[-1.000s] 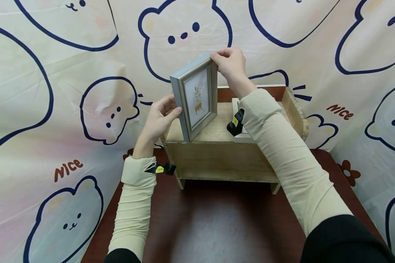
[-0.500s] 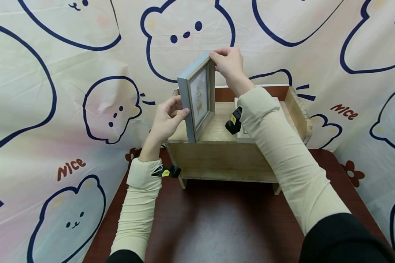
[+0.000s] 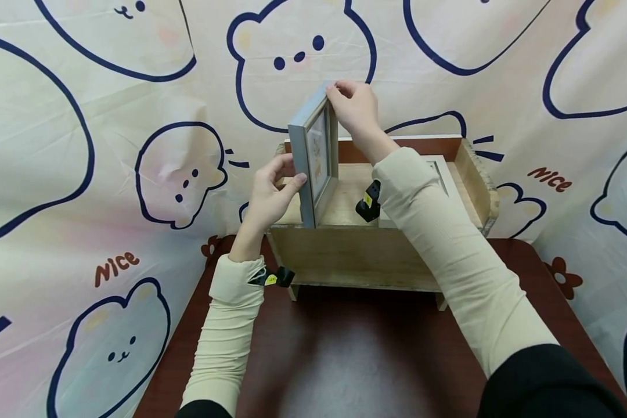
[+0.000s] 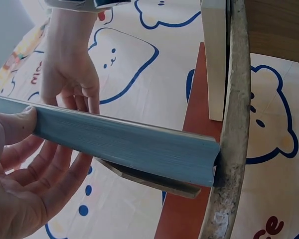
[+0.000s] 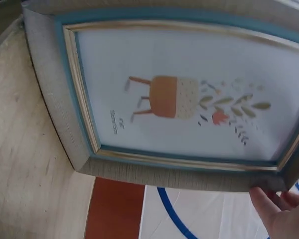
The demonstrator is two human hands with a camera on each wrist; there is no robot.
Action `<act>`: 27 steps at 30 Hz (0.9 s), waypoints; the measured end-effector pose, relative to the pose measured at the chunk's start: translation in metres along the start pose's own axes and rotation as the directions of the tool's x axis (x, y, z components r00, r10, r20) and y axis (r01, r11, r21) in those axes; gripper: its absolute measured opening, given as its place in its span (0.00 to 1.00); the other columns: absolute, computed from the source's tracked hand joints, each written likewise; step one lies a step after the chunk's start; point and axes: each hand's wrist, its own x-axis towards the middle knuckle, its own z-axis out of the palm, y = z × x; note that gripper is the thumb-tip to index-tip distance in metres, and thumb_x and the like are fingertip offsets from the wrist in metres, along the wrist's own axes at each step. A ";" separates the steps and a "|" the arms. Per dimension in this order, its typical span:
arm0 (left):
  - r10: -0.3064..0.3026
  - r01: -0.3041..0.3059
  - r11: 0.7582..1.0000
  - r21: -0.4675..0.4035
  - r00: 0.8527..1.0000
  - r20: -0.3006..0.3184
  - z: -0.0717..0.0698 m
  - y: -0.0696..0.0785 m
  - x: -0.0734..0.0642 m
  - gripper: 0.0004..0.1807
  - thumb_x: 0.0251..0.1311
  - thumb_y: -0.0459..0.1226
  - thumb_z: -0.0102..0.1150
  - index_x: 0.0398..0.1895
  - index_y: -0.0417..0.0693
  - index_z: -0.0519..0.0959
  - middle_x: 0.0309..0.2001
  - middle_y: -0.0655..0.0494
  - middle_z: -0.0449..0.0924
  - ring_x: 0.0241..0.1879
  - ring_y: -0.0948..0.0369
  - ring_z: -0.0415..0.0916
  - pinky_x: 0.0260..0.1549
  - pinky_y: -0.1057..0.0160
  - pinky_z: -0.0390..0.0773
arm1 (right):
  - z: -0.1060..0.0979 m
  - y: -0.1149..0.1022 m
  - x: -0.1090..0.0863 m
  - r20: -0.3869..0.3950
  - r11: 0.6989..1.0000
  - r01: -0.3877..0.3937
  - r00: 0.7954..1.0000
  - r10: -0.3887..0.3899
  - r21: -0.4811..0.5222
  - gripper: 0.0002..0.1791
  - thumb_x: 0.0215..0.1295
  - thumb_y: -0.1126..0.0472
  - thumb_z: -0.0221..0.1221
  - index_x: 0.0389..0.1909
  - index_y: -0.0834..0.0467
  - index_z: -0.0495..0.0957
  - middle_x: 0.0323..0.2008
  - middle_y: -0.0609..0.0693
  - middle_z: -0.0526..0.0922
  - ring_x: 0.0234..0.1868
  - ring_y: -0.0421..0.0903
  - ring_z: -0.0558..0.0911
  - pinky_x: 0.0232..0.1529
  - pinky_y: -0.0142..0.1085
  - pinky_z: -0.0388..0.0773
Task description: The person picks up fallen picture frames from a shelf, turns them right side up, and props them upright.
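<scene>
A blue-grey picture frame (image 3: 321,148) stands upright, turned at an angle, on the left part of a wooden shelf (image 3: 355,255). My left hand (image 3: 271,194) grips its near side edge: in the left wrist view the thumb lies on one face and the fingers (image 4: 57,164) on the other. At the top far corner my right hand (image 3: 356,113) pinches the frame. Behind it, a thin leg like a back stand (image 4: 154,180) juts out in the left wrist view. A potted plant print (image 5: 184,99) shows sideways in the right wrist view.
A white frame (image 3: 449,177) lies on the shelf's right part, partly hidden by my right sleeve. The shelf has a raised right end (image 3: 478,183) and a brown back strip (image 3: 415,145). It stands on a dark red-brown table (image 3: 366,348) before a bear-patterned cloth (image 3: 188,87).
The picture frame has turned more edge-on, its near side swinging right. My left hand moved right along with it; my right hand shifted slightly left, keeping hold of the corner.
</scene>
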 end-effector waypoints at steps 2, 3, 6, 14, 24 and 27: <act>0.002 -0.002 1.000 0.003 1.000 0.002 0.001 -0.001 0.000 0.15 0.58 0.26 0.54 0.49 0.31 0.72 0.41 0.40 0.76 0.37 0.63 0.74 0.31 0.69 0.75 | 0.000 0.000 -0.003 -0.001 0.999 0.027 1.000 -0.027 -0.044 0.18 0.66 0.53 0.50 0.53 0.56 0.74 0.51 0.47 0.75 0.48 0.37 0.72 0.46 0.26 0.69; 0.002 -0.002 1.000 0.003 1.000 0.003 0.001 -0.001 0.000 0.15 0.58 0.26 0.53 0.49 0.31 0.72 0.41 0.41 0.76 0.37 0.63 0.74 0.31 0.69 0.75 | 0.001 0.001 -0.005 -0.001 0.998 0.041 0.999 -0.041 -0.056 0.20 0.66 0.53 0.50 0.55 0.56 0.73 0.53 0.47 0.74 0.50 0.37 0.72 0.48 0.26 0.69; -0.004 0.004 1.000 0.001 1.000 0.004 0.001 -0.001 0.000 0.15 0.58 0.27 0.53 0.49 0.31 0.72 0.41 0.41 0.76 0.37 0.63 0.73 0.32 0.69 0.75 | 0.001 0.002 -0.010 0.000 0.996 0.078 0.997 -0.078 -0.047 0.24 0.66 0.54 0.51 0.61 0.56 0.67 0.59 0.47 0.70 0.56 0.38 0.71 0.52 0.27 0.68; -0.032 0.032 0.999 0.004 0.999 0.002 0.001 0.001 0.001 0.16 0.59 0.29 0.54 0.51 0.32 0.72 0.42 0.41 0.76 0.38 0.62 0.73 0.34 0.65 0.75 | 0.003 0.005 -0.022 -0.014 0.978 0.202 0.979 -0.203 -0.055 0.18 0.65 0.58 0.52 0.54 0.58 0.75 0.53 0.47 0.76 0.51 0.36 0.73 0.52 0.27 0.67; -0.052 0.052 0.999 -0.001 0.999 0.000 0.001 0.001 0.000 0.16 0.59 0.28 0.54 0.51 0.33 0.72 0.43 0.42 0.75 0.38 0.62 0.73 0.34 0.66 0.75 | 0.003 0.003 -0.036 0.052 0.980 0.191 0.981 -0.189 -0.052 0.21 0.66 0.55 0.51 0.59 0.55 0.70 0.59 0.45 0.70 0.57 0.35 0.68 0.56 0.29 0.63; -0.047 0.047 0.999 0.000 0.999 0.000 0.001 0.001 0.000 0.16 0.59 0.28 0.54 0.50 0.33 0.72 0.43 0.43 0.75 0.38 0.62 0.73 0.35 0.65 0.76 | 0.002 0.002 -0.041 0.103 0.982 0.171 0.981 -0.163 -0.075 0.27 0.65 0.49 0.51 0.64 0.52 0.65 0.63 0.43 0.65 0.60 0.36 0.65 0.59 0.31 0.61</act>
